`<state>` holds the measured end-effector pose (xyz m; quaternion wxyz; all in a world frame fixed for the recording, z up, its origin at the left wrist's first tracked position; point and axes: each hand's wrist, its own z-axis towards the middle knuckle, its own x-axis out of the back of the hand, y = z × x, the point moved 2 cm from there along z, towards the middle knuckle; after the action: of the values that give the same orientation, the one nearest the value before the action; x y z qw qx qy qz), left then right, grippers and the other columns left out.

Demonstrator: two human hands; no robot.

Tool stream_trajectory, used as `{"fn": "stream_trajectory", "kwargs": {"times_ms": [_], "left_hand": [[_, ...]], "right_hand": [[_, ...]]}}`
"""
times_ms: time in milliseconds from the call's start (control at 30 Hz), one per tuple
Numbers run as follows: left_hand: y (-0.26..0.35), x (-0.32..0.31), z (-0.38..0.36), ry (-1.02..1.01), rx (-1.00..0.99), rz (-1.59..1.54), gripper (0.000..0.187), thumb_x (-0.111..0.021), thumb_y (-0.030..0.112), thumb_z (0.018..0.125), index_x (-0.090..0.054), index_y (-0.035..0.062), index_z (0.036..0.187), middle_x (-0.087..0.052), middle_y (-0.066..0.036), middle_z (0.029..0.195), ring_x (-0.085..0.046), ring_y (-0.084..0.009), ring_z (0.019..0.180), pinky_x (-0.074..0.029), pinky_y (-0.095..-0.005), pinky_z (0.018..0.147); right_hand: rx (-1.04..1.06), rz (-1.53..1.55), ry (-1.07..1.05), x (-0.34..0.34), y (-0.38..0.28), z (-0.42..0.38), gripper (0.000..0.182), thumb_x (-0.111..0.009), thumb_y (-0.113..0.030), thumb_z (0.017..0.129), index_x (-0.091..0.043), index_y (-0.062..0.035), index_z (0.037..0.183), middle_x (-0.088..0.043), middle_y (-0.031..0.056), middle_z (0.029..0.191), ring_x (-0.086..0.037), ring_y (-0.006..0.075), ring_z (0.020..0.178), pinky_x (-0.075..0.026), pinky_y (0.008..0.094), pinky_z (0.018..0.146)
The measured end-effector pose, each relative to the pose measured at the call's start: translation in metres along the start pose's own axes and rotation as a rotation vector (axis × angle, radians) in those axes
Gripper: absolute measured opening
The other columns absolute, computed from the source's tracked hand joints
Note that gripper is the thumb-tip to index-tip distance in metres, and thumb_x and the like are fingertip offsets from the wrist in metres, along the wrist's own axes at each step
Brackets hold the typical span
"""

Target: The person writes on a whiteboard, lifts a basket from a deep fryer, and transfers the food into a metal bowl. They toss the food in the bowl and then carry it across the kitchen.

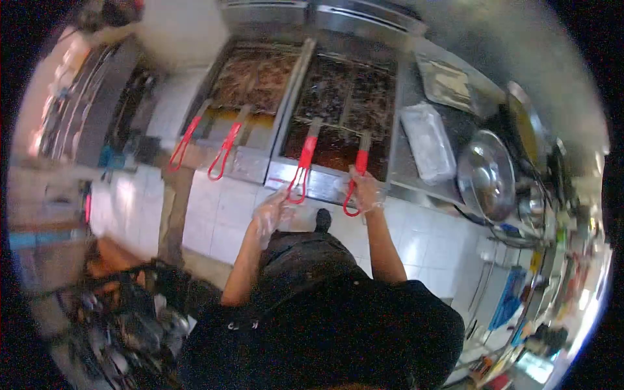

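Two fryer baskets with red loop handles hang in the right vat of dark oil (331,146). My right hand (369,191), in a clear plastic glove, is closed around the rightmost basket handle (361,160). My left hand (272,209), gloved the same way, is at the lower loop of the neighbouring basket handle (307,153); its fingers are blurred, and I cannot tell whether they grip it. Dark pieces of food fill the baskets under the oil. Two more red handles, one at the far left (187,140) and one beside it (227,147), reach out from the left vat of yellowish oil (259,121).
Right of the fryer, a counter holds a white foil-like tray (429,143), a metal tray (448,84) and a large steel bowl (486,175). White floor tiles (214,211) lie below the fryer. Cluttered dark kitchenware (123,325) stands at the lower left.
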<state>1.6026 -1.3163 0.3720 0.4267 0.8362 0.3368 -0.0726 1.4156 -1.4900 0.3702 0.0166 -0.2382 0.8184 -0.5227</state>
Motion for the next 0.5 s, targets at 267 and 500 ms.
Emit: {"fn": "stream_trajectory", "kwargs": {"times_ms": [267, 500], "left_hand": [[0.013, 0.107, -0.028, -0.135, 0.056, 0.016, 0.039, -0.049, 0.035, 0.083, -0.049, 0.0051, 0.107, -0.058, -0.011, 0.092, -0.057, -0.0200, 0.070, -0.047, -0.0318, 0.064], [0.012, 0.267, -0.071, 0.037, 0.005, 0.006, 0.034, -0.046, 0.032, 0.084, -0.049, 0.0065, 0.107, -0.058, -0.014, 0.093, -0.057, -0.0244, 0.075, -0.048, -0.0359, 0.069]], "right_hand": [[0.297, -0.074, 0.456, -0.033, -0.062, -0.078, 0.027, -0.057, -0.018, 0.076, -0.057, 0.0000, 0.096, -0.059, 0.0093, 0.079, -0.054, 0.0172, 0.071, -0.044, 0.0282, 0.066], [0.275, -0.776, 0.417, -0.142, -0.060, -0.055, 0.035, -0.052, -0.018, 0.080, -0.050, 0.0027, 0.109, -0.056, 0.0168, 0.101, -0.055, 0.0252, 0.095, -0.043, 0.0270, 0.079]]}}
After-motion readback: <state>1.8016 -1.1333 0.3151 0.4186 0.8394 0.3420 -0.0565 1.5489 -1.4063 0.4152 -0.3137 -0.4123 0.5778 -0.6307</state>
